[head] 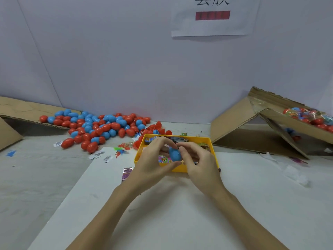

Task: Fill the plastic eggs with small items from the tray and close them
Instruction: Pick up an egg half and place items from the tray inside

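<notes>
A blue plastic egg is held over the yellow tray, between both hands. My left hand curls round its left side, thumb underneath. My right hand pinches it from the right with fingers curled over its top. Small items such as bright wrapped packets lie in the tray, partly hidden by my hands. A large heap of red and blue eggs lies on the table at the back left.
A flattened cardboard box props up the egg heap at the left. A tilted cardboard box at the right holds several wrapped eggs. Loose paper scraps and little plastic toys lie left of the tray. A white sheet covers the near table.
</notes>
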`<action>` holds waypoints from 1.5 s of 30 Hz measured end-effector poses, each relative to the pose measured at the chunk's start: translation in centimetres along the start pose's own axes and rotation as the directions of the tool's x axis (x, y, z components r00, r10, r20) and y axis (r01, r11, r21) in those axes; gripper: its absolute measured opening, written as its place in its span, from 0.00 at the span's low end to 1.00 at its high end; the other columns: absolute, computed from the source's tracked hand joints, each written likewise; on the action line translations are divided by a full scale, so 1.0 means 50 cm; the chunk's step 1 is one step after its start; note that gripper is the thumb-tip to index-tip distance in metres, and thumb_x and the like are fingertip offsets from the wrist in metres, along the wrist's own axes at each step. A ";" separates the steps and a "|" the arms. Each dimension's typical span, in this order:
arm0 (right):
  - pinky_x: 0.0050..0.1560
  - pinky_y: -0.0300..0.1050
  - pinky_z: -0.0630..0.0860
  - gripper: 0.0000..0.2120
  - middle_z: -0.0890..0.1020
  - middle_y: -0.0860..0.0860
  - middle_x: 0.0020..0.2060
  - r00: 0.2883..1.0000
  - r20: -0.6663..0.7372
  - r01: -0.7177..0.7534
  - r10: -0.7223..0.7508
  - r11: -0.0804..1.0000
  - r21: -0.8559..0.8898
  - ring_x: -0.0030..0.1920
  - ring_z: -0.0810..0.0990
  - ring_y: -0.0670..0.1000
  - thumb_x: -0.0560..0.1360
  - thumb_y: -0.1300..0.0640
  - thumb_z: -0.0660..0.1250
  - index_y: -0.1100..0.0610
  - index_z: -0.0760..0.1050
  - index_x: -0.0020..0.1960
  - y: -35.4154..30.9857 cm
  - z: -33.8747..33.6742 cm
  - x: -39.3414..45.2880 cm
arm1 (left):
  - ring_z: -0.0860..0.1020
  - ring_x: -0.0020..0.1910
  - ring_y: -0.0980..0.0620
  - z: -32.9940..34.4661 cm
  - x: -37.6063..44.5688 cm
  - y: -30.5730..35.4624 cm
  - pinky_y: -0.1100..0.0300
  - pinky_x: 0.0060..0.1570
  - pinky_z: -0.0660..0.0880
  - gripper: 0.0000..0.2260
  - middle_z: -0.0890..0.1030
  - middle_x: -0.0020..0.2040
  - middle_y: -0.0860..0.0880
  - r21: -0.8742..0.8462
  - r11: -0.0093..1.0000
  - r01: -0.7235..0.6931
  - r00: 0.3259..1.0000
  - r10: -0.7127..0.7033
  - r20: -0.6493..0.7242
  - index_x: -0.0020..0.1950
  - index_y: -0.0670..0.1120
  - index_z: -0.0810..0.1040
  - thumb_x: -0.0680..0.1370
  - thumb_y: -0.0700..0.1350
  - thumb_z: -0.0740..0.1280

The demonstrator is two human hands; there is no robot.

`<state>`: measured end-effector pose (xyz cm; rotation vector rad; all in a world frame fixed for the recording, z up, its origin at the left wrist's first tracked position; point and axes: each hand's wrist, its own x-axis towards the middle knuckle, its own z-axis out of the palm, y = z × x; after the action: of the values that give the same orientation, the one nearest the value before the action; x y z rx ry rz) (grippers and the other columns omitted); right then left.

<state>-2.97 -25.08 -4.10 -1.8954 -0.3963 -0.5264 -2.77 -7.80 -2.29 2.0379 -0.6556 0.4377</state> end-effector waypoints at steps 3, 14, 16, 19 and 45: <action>0.49 0.36 0.81 0.14 0.85 0.42 0.48 0.999 -0.001 -0.038 0.038 0.999 0.035 0.50 0.84 0.43 0.79 0.51 0.71 0.53 0.80 0.63 -0.004 0.002 0.002 | 0.80 0.56 0.53 -0.009 -0.002 -0.002 0.62 0.56 0.79 0.17 0.74 0.59 0.53 -0.002 0.999 -0.032 0.999 0.032 0.043 0.61 0.46 0.80 0.74 0.40 0.78; 0.52 0.49 0.84 0.09 0.86 0.46 0.48 0.997 -0.005 -0.082 0.083 0.989 0.120 0.49 0.85 0.48 0.81 0.54 0.68 0.53 0.82 0.60 -0.018 -0.001 -0.001 | 0.82 0.59 0.51 -0.002 -0.004 0.013 0.60 0.58 0.80 0.17 0.81 0.57 0.54 -0.253 0.965 0.069 0.997 -0.076 -0.020 0.61 0.44 0.77 0.75 0.40 0.77; 0.51 0.53 0.84 0.11 0.85 0.47 0.50 0.995 0.024 -0.102 0.100 0.988 0.117 0.49 0.84 0.49 0.82 0.55 0.67 0.53 0.81 0.63 -0.020 -0.004 0.002 | 0.82 0.58 0.54 -0.007 -0.004 0.012 0.62 0.57 0.80 0.13 0.83 0.56 0.55 -0.316 0.943 0.105 0.993 -0.118 -0.023 0.60 0.43 0.78 0.77 0.39 0.74; 0.51 0.54 0.84 0.13 0.85 0.48 0.51 0.994 0.056 -0.100 0.093 0.988 0.119 0.50 0.84 0.50 0.82 0.56 0.68 0.53 0.80 0.65 -0.023 -0.007 0.004 | 0.83 0.58 0.55 -0.011 -0.003 0.014 0.62 0.54 0.80 0.09 0.82 0.59 0.53 -0.368 0.922 0.123 0.989 -0.142 -0.026 0.61 0.44 0.80 0.81 0.41 0.70; 0.68 0.47 0.60 0.22 0.83 0.42 0.59 0.961 0.260 0.075 0.097 0.810 -0.581 0.65 0.72 0.45 0.86 0.44 0.53 0.50 0.83 0.62 0.008 0.003 0.006 | 0.83 0.50 0.51 -0.013 0.002 0.008 0.54 0.48 0.84 0.12 0.82 0.54 0.54 -0.186 0.941 0.282 0.940 -0.310 -0.140 0.64 0.51 0.80 0.80 0.46 0.71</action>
<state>-2.50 -25.06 -4.30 -2.5936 -0.4357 -0.3967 -2.96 -7.43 -1.64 1.8792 -0.2641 0.3588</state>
